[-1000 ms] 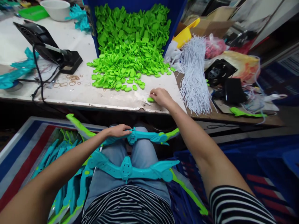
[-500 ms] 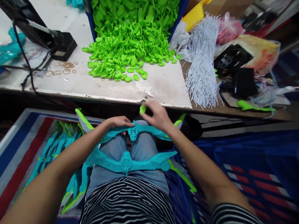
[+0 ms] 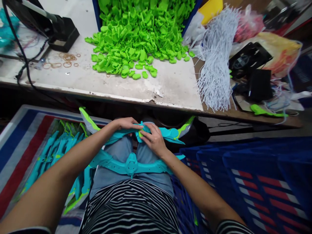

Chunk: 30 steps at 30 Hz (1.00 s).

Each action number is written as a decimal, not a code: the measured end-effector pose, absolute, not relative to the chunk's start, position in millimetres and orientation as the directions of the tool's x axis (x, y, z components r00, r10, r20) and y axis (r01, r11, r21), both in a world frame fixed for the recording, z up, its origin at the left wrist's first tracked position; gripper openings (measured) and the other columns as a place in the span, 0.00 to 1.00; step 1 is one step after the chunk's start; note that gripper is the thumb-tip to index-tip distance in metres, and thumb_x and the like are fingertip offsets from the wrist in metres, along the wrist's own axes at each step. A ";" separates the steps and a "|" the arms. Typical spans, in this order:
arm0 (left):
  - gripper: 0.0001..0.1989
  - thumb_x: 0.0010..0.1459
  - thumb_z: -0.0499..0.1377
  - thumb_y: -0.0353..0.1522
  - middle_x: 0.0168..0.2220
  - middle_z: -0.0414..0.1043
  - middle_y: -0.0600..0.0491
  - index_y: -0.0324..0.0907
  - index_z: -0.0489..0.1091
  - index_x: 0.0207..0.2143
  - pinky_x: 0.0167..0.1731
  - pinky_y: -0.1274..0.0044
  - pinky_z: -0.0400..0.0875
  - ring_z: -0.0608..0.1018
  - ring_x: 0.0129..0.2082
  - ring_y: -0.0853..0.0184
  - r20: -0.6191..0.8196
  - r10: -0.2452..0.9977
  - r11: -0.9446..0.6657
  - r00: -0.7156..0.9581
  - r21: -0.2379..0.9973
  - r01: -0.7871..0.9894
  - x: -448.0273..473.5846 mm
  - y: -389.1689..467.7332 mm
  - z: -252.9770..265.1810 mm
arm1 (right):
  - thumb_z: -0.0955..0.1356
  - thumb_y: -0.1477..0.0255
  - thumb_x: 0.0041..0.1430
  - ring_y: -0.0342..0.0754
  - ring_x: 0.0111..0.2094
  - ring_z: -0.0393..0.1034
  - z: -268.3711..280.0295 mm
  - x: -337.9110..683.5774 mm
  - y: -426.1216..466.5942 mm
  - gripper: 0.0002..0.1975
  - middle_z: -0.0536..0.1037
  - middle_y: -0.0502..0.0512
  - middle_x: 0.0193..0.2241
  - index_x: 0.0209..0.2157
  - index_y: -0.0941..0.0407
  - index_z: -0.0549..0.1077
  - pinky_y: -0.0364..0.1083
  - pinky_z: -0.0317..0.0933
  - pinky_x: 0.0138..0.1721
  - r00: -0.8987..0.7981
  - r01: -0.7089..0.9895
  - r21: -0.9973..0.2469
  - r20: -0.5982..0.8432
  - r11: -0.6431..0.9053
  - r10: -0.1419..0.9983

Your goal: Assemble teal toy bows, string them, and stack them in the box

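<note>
Across my knees lies a teal plastic toy bow (image 3: 169, 133) with green and grey tips. My left hand (image 3: 125, 124) is closed around it just left of its middle. At the middle, the fingers of my right hand (image 3: 154, 139) pinch a small bright green plastic piece (image 3: 140, 133) against the bow. Fingers partly cover both the piece and the bow's centre. A second teal bow (image 3: 131, 165) rests on my lap nearer my body, touched by neither hand; my right forearm hides part of its right end.
A heap of green plastic pieces (image 3: 136, 48) spills from a blue bin onto the worktable (image 3: 122, 86). White strings (image 3: 215, 65) hang at its right. Several assembled bows (image 3: 46, 154) lie on a striped surface at left. Blue crates (image 3: 255, 156) stand at right. Rubber bands (image 3: 69, 58) lie near a black stand (image 3: 64, 34).
My right hand has moved down and left from near the table edge, bringing the green piece onto the bow's middle. My left hand stays on the bow. The view has shifted slightly.
</note>
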<state>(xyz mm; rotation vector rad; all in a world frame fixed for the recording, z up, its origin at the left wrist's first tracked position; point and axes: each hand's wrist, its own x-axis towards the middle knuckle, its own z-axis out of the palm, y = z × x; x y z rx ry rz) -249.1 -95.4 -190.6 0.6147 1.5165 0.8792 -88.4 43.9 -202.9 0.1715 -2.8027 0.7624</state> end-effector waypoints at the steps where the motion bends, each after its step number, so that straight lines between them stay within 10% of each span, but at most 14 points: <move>1: 0.29 0.36 0.65 0.54 0.20 0.69 0.56 0.37 0.70 0.26 0.23 0.76 0.66 0.71 0.19 0.70 -0.578 0.803 0.572 -0.149 0.816 -0.081 -248.8 -95.5 -190.8 | 0.67 0.66 0.58 0.57 0.54 0.62 -202.9 -88.3 42.9 0.10 0.71 0.60 0.52 0.40 0.53 0.76 0.58 0.57 0.53 -0.975 -0.127 -0.528 0.223 0.840 -0.007; 6: 0.25 0.34 0.68 0.49 0.19 0.68 0.57 0.38 0.68 0.24 0.21 0.77 0.63 0.70 0.18 0.70 -0.583 0.783 0.599 -0.218 0.800 0.010 -245.7 -92.0 -192.5 | 0.73 0.65 0.47 0.57 0.50 0.66 -200.0 -99.2 40.9 0.25 0.74 0.57 0.48 0.49 0.51 0.69 0.59 0.57 0.51 -0.980 0.153 -0.641 -0.003 0.752 0.197; 14: 0.23 0.36 0.66 0.49 0.20 0.65 0.60 0.39 0.67 0.26 0.22 0.79 0.60 0.69 0.21 0.70 -0.486 0.818 0.553 -0.308 0.811 0.190 -241.9 -92.3 -187.9 | 0.74 0.62 0.46 0.61 0.52 0.63 -202.6 -101.1 36.9 0.34 0.72 0.62 0.51 0.55 0.55 0.66 0.59 0.56 0.51 -0.994 0.100 -0.541 -0.012 0.835 0.111; 19: 0.20 0.48 0.62 0.45 0.32 0.71 0.53 0.41 0.71 0.40 0.30 0.78 0.63 0.74 0.32 0.64 -0.317 0.870 0.490 -0.377 0.634 0.598 -219.9 -107.8 -168.7 | 0.67 0.61 0.58 0.54 0.44 0.69 -170.3 -95.3 48.4 0.17 0.76 0.61 0.42 0.45 0.57 0.73 0.52 0.63 0.45 -0.987 -0.073 -0.604 0.157 0.794 0.029; 24: 0.20 0.61 0.50 0.30 0.46 0.69 0.43 0.46 0.64 0.55 0.40 0.69 0.68 0.75 0.41 0.59 -0.072 0.867 0.491 -0.494 0.297 0.819 -186.2 -129.4 -183.2 | 0.59 0.69 0.64 0.52 0.43 0.68 -114.1 -169.5 93.8 0.15 0.77 0.59 0.37 0.37 0.57 0.75 0.50 0.60 0.48 -0.901 0.039 -0.469 0.365 0.882 0.234; 30: 0.19 0.61 0.49 0.29 0.56 0.64 0.40 0.45 0.66 0.54 0.52 0.60 0.65 0.67 0.56 0.54 0.185 0.826 0.461 -0.532 0.318 0.828 -145.2 -156.0 -206.5 | 0.61 0.72 0.61 0.59 0.51 0.62 -105.8 -288.4 121.1 0.16 0.73 0.67 0.47 0.46 0.63 0.72 0.53 0.55 0.52 -0.918 0.279 -0.258 0.212 0.925 0.336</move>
